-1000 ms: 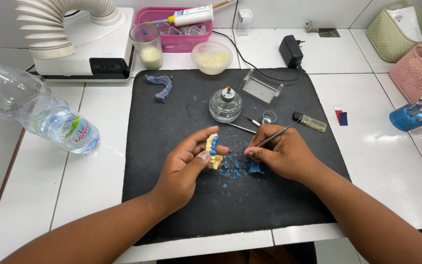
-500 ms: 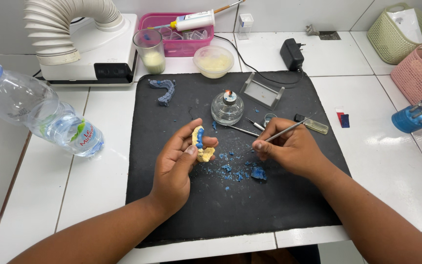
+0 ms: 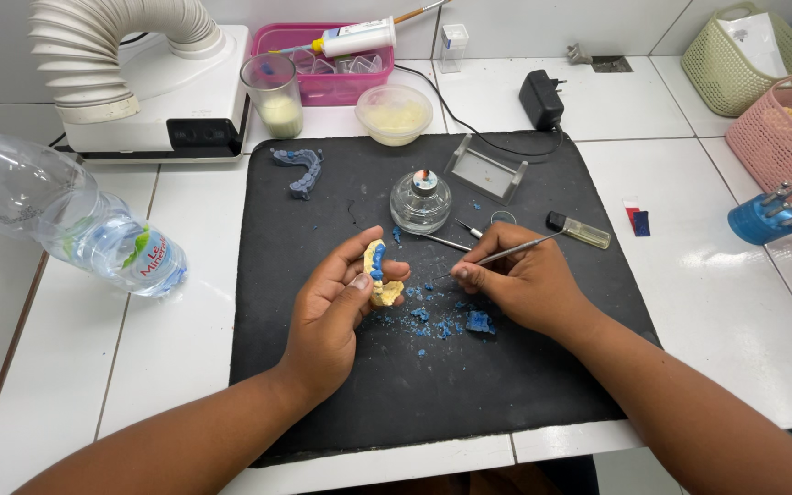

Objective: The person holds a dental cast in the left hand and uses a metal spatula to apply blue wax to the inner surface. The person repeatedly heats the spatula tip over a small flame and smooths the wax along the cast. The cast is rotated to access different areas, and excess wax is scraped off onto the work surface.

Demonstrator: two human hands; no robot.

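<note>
Dental cast (image 3: 379, 275), yellowish with a blue wax rim along its arch, sat upright in the left hand (image 3: 336, 307), whose fingers pinched it above the black mat (image 3: 323, 403). The right hand (image 3: 520, 280) held a thin metal instrument (image 3: 515, 252), fingers pressed together around its shaft; the tip pointed toward the cast, though whether it touched was hard to tell. Blue wax crumbs (image 3: 451, 323) lay scattered on the mat just beneath both hands. A glass spirit lamp (image 3: 421, 202) stood behind them, and a second blue wax arch (image 3: 299, 170) lay near the mat's far left corner. A plastic water bottle (image 3: 66, 220) lay on the white tabletop (image 3: 167, 321), well apart to the left.
</note>
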